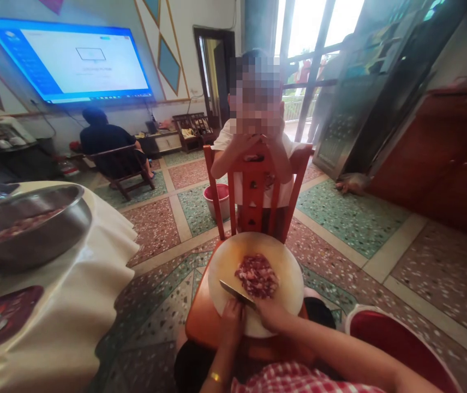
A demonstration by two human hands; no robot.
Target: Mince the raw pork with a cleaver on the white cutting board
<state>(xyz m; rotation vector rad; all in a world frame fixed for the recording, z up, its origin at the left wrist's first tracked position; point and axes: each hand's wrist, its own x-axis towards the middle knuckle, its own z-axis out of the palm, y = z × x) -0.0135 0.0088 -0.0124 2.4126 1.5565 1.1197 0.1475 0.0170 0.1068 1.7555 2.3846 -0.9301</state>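
A round cutting board (221,256) lies on the seat of a wooden chair (201,316) in front of me. On it sits a pile of chopped raw meat (257,275). My right hand (269,314) is closed round the handle of a kitchen knife (237,292), whose blade points left along the near side of the pile. Close behind the blade, my left hand (233,315) rests on the board with its fingers bent together. Whatever is under those fingers is hidden.
A large metal basin (70,224) with meat stands on a cloth-covered table (94,273) at left. A person (258,158) leans on the chair's back. A red basin (393,338) is at lower right, a bucket (219,204) beyond the chair. Another person (105,136) sits facing a screen.
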